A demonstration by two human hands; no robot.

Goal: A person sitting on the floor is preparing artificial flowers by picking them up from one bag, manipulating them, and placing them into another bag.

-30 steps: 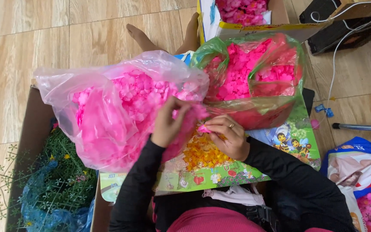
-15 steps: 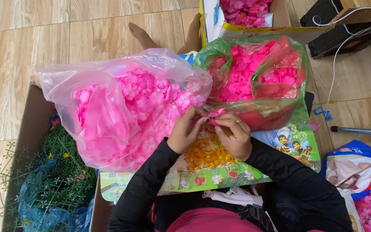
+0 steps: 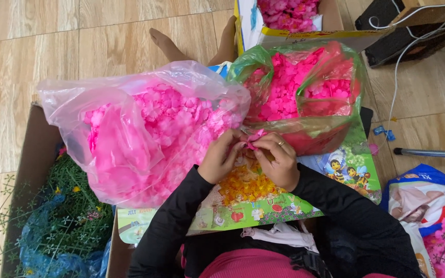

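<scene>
**Both hands pinch a pink fabric flower between two bags of petals**

Head view: the left hand [image 3: 221,160] and the right hand [image 3: 279,160] meet at the middle of the scene, fingertips together on a small pink fabric flower [image 3: 256,138]. Both hands are clenched on it, the left pinching from its side, the right from the other; a ring shows on one finger of the right hand. Black sleeves run back from both wrists toward the bottom edge.

The flower sits just above a small heap of yellow flower centres [image 3: 245,184], which lies on a colourful picture sheet [image 3: 346,167] printed with cartoon bees and fruit. Just left of the hands, touching the left fingers, bulges a clear plastic bag of pink petals [image 3: 145,136], lying partly over a cardboard box [image 3: 34,154]. Inside that box lie green plastic stems [image 3: 70,206] and a crumpled blue bag [image 3: 52,247].

Just beyond the right hand stands a greenish plastic bag of deeper pink flowers [image 3: 300,90], its mouth open. Behind it, at the top edge, a printed carton [image 3: 289,33] holds more pink blossoms. To the far right on the wood-pattern floor [image 3: 52,36] lie a white cable [image 3: 400,67], a metal rod [image 3: 431,153] and a printed packet [image 3: 426,198] with pink flowers beside it.
</scene>
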